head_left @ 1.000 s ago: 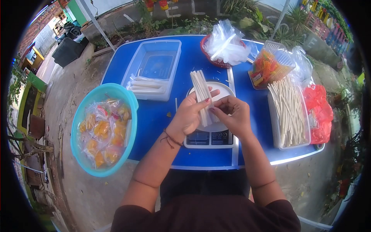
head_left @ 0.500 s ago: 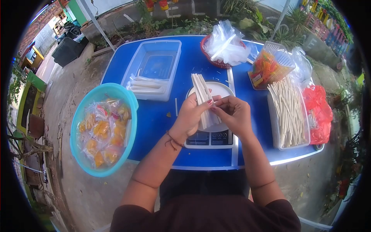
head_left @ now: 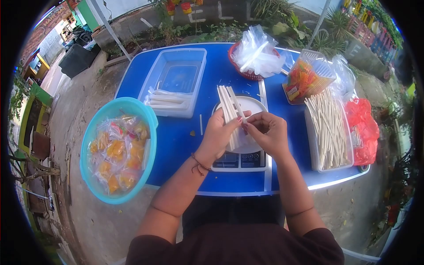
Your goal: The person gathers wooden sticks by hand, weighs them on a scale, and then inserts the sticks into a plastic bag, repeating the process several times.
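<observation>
My left hand is wrapped round a bundle of pale sticks, held upright and slightly tilted. Clear plastic seems to cover the lower part of the bundle. One stick leans away from the others, and the thumb and fingers of my right hand pinch near its lower end. Both hands are above a kitchen scale with a round white plate on top, partly hidden by the hands.
A turquoise basin of bagged snacks stands left. Behind it is a clear tub with packed sticks. A red basket holds plastic bags. On the right are a container of loose sticks, an orange-filled box and a red bag.
One stick has separated from the bundle and now slants toward my right fingers. My left hand keeps its hold, and the whole view has shifted slightly.
</observation>
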Available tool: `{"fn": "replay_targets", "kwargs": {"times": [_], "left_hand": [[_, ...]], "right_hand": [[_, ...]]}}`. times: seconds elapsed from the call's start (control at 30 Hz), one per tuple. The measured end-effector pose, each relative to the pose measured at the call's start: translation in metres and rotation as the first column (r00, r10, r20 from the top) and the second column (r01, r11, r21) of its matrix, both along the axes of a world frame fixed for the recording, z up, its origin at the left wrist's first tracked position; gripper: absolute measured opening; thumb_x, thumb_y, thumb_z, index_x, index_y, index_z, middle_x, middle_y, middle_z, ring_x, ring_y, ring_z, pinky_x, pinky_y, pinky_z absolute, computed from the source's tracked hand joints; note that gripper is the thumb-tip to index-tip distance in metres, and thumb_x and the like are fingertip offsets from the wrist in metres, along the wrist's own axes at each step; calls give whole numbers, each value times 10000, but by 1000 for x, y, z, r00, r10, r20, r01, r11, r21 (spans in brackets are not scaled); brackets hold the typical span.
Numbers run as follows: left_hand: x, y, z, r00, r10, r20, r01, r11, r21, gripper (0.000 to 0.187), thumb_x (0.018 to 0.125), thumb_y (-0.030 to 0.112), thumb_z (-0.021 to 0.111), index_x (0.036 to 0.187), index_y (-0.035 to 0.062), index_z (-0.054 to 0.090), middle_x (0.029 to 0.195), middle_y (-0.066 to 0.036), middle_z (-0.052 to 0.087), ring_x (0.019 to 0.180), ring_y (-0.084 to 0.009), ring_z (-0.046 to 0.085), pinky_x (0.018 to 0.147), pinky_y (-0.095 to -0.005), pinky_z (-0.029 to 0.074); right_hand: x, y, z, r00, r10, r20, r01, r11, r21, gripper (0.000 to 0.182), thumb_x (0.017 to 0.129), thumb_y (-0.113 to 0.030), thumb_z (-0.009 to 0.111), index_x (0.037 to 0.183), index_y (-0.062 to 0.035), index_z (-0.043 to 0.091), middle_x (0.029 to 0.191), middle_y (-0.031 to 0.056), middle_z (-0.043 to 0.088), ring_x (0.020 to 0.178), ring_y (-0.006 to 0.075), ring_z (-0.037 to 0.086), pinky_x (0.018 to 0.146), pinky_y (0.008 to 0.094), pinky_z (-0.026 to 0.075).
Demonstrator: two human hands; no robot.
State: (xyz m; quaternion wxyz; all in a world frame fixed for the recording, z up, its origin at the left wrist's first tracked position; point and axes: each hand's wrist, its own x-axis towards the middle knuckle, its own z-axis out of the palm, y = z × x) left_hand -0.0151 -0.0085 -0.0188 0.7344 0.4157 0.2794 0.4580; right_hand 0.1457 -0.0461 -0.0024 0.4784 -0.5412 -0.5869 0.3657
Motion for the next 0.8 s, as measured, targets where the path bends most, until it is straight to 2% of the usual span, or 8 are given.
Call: {"fn": "replay_targets", "kwargs": {"times": [0.13, 0.23, 0.33, 0.4, 0.6, 0.7, 0.8], "left_hand": [[3, -5, 8, 1000, -8, 14, 8, 1000, 0, 312, 967, -4, 506, 1276, -37, 475, 1217, -148, 643, 1083, -184, 635, 903, -313, 548], [1, -3, 5, 999, -21, 29, 21, 1000, -9, 312, 972, -1, 502, 1280, -39, 473, 1217, -155, 640, 1100, -187, 630, 908, -311, 548], [0, -1, 3, 999, -32, -12, 32, 999, 2, 364, 987, 25, 513, 1335, -31, 421, 1306, -225, 574, 1142, -239, 623, 948, -357, 556], [0, -2, 0, 1000, 11, -4, -11, 1000, -13, 379, 988, 24, 508, 1348, -31, 403, 1318, -232, 561, 1153, -262, 620, 943, -368, 562], [-1, -2, 9, 993, 115, 33, -111, 989, -93, 441, 991, 24, 494, 1395, -23, 324, 1373, -262, 495, 1203, -348, 586, 951, -410, 563], [-2, -2, 10, 989, 139, 43, -134, 986, -105, 448, 993, 26, 487, 1402, -19, 310, 1381, -265, 484, 1212, -364, 578, 961, -422, 558], [-3, -1, 10, 991, 128, 45, -122, 985, -119, 443, 994, 25, 481, 1401, -20, 312, 1383, -264, 481, 1213, -367, 577, 963, -421, 558]], "right_hand": [[3, 3, -2, 997, 16, -81, -20, 999, -49, 112, 852, 12, 716, 935, 69, 665, 815, 101, 717, 742, 110, 691, 658, 210, 530], [4, 3, -1, 989, 8, -144, -17, 998, -63, 122, 854, 2, 722, 940, 69, 667, 810, 105, 714, 732, 110, 689, 646, 206, 528], [5, 3, -3, 989, -8, -149, 0, 998, -57, 127, 856, -2, 723, 944, 70, 667, 805, 101, 714, 722, 104, 685, 635, 202, 526], [3, 2, 1, 989, -30, -143, 21, 998, -59, 123, 856, 1, 718, 944, 70, 669, 798, 92, 714, 718, 97, 682, 630, 199, 526], [12, 2, 5, 986, -161, 40, 160, 987, 19, 101, 830, 10, 712, 914, 57, 681, 758, 75, 720, 688, 77, 674, 603, 194, 507], [12, -1, 12, 973, -180, 143, 180, 984, 19, 135, 803, -40, 723, 898, 49, 689, 729, 110, 726, 623, 101, 679, 603, 240, 523], [12, -1, 9, 960, -179, 213, 170, 984, 58, 102, 800, -19, 704, 871, 48, 676, 704, 136, 712, 599, 147, 689, 596, 258, 524]]}}
